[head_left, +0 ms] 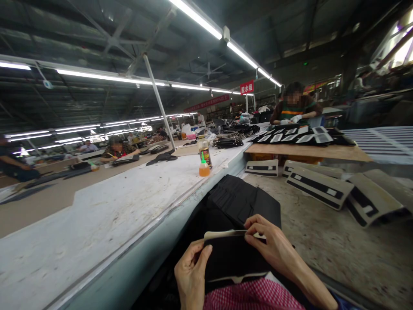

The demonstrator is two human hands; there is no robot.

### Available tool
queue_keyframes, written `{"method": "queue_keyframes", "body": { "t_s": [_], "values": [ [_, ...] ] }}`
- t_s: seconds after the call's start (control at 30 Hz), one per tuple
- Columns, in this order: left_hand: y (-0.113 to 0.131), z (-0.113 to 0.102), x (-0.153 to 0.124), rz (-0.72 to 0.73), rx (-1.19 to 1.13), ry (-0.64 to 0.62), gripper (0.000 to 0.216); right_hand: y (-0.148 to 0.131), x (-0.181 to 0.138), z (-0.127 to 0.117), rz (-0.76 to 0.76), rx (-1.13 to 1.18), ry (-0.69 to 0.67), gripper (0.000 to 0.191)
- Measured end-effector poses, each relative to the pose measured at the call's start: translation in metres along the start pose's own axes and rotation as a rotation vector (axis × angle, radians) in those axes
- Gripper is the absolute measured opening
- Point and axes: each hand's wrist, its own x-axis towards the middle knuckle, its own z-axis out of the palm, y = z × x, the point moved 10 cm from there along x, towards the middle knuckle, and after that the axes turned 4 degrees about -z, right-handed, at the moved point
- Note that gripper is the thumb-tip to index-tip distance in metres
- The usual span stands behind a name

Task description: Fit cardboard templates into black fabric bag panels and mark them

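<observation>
A black panel with a cream edge (pixel 232 256) rests over my lap, above a red checked cloth (pixel 254 295). My left hand (pixel 193 269) pinches its upper left corner, thumb on the black face and fingers behind. At the upper right edge, my right hand (pixel 271 243) grips the same panel between thumb and fingers, where a strip of the cream side shows. Just beyond it lies a stack of black panels (pixel 243 200). The fingertips behind the panel are hidden.
Left of me runs a long white-topped table (pixel 122 206) bearing an orange glue bottle (pixel 204 168) and a taller bottle (pixel 206 151). Cream pieces with black strips (pixel 318 187) lie on the right surface. A co-worker (pixel 295 107) in white gloves works behind black-and-white pieces (pixel 300 134).
</observation>
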Motion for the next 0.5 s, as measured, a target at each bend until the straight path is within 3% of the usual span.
{"method": "queue_keyframes", "body": {
  "t_s": [0.3, 0.5],
  "values": [
    [0.016, 0.004, -0.009, 0.06, 0.045, 0.013, 0.021, 0.012, 0.017, 0.009, 0.022, 0.068, -0.106, 0.013],
    [-0.001, -0.002, -0.003, -0.022, 0.008, 0.032, 0.027, 0.018, 0.017, 0.017, 0.052, 0.112, -0.17, 0.009]
  ]
}}
